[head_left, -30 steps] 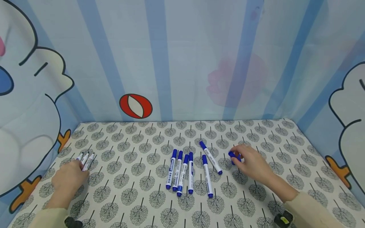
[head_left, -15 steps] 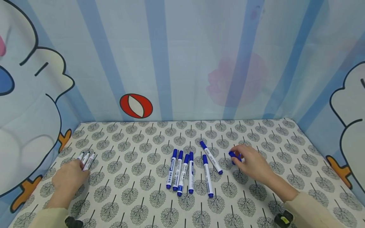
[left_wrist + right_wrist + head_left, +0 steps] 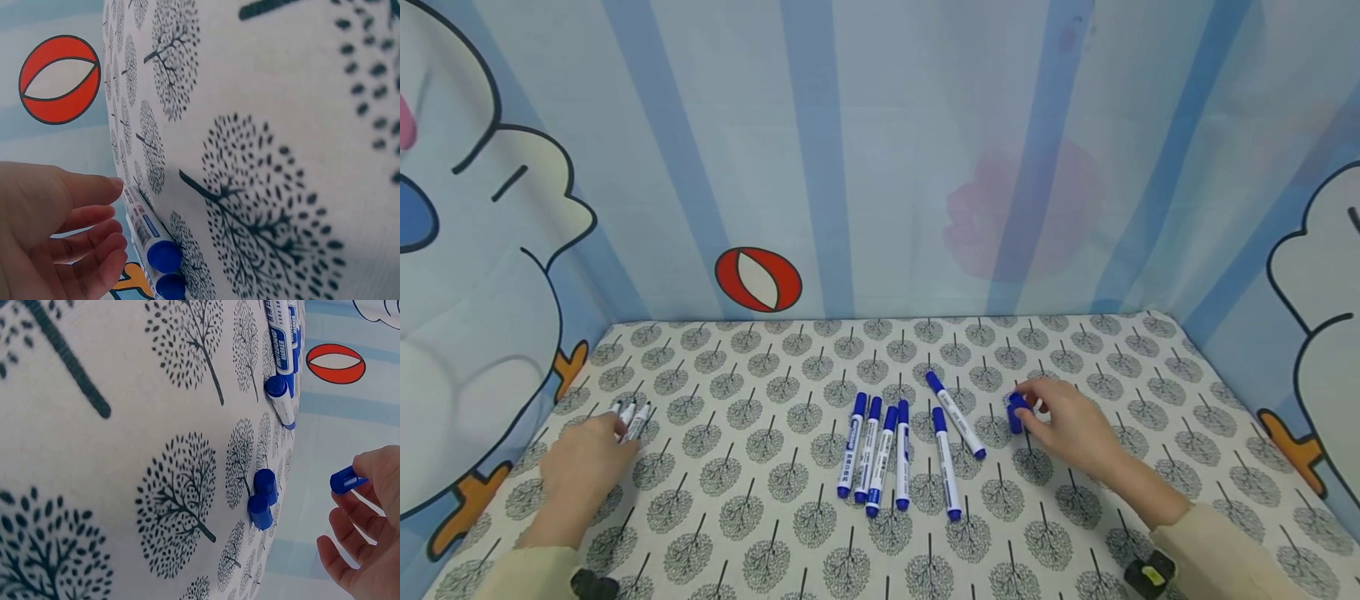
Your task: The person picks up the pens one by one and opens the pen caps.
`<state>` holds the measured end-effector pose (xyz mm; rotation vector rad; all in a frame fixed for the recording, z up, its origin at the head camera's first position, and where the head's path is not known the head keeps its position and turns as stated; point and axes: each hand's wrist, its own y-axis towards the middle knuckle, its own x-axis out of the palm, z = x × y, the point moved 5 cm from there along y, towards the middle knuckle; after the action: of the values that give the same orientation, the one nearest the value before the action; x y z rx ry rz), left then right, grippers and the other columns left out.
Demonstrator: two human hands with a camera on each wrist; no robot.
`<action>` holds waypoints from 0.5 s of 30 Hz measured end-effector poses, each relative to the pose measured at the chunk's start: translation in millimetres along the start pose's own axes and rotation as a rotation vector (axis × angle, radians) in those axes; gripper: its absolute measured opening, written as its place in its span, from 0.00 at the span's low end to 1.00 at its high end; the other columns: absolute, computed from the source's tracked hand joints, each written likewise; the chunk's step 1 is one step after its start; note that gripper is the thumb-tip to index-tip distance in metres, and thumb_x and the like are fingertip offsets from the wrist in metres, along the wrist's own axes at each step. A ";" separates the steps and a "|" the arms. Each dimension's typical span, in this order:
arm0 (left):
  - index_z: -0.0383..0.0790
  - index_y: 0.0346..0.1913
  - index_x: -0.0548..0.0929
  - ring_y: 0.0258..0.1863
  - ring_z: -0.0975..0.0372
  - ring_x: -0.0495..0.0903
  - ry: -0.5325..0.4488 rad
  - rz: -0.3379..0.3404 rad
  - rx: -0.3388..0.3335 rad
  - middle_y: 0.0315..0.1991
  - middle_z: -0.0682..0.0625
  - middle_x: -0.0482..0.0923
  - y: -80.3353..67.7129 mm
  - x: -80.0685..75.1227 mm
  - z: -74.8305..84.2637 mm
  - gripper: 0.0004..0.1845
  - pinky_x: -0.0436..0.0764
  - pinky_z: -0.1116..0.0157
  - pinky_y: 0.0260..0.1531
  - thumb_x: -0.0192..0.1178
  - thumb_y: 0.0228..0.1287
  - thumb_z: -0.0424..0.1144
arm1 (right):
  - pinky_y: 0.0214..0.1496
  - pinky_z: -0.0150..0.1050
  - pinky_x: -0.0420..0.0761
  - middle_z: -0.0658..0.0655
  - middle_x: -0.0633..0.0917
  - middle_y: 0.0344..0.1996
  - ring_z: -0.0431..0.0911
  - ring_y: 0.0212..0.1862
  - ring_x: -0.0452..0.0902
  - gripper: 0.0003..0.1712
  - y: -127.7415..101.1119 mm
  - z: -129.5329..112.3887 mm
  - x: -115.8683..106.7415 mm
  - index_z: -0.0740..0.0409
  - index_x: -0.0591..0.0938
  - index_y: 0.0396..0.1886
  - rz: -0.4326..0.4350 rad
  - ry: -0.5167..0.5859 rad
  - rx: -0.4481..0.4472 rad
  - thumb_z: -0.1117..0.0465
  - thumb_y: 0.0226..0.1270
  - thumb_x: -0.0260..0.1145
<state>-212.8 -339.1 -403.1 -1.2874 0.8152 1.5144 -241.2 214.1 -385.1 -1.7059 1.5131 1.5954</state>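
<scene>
Near two caps, the right hand pinches another cap, probably because it is small; beside uncapped markers, the left hand has fingers apart.

Six capped markers lay there | three uncapped markers made it nine | three blue caps showed | one left hand, one right hand featured!

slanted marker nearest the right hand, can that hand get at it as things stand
Probably yes: the slanted marker is near the right hand and nothing lies on it. Two loose blue caps sit between them, though, and the hand pinches another cap, which may need putting down first.
</scene>
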 end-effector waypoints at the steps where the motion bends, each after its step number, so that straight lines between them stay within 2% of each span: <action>1: 0.32 0.44 0.75 0.17 0.56 0.71 -0.004 -0.002 0.001 0.25 0.41 0.77 -0.5 0.2 1.7 0.17 0.69 0.61 0.13 0.59 0.57 0.42 | 0.29 0.32 0.73 0.49 0.79 0.29 0.44 0.32 0.74 0.16 0.0 1.0 -0.1 0.61 0.79 0.43 -0.003 -0.002 0.006 0.64 0.54 0.68; 8: 0.33 0.43 0.76 0.15 0.58 0.70 -0.012 0.036 0.032 0.22 0.45 0.77 -3.6 0.4 12.8 0.16 0.68 0.62 0.11 0.60 0.58 0.42 | 0.28 0.32 0.73 0.51 0.81 0.29 0.42 0.30 0.73 0.16 1.6 7.4 -1.9 0.62 0.78 0.43 -0.022 0.014 0.055 0.64 0.55 0.67; 15: 0.35 0.40 0.77 0.14 0.60 0.70 -0.024 0.077 0.135 0.25 0.47 0.77 -4.1 -0.8 24.5 0.13 0.68 0.65 0.10 0.59 0.57 0.42 | 0.27 0.33 0.74 0.54 0.82 0.29 0.42 0.29 0.75 0.18 0.5 16.7 -0.8 0.65 0.76 0.47 -0.048 0.024 0.115 0.63 0.57 0.64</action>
<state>-217.2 -315.5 -396.6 -1.1481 0.9438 1.5056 -249.6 227.9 -389.2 -1.6907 1.5320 1.4408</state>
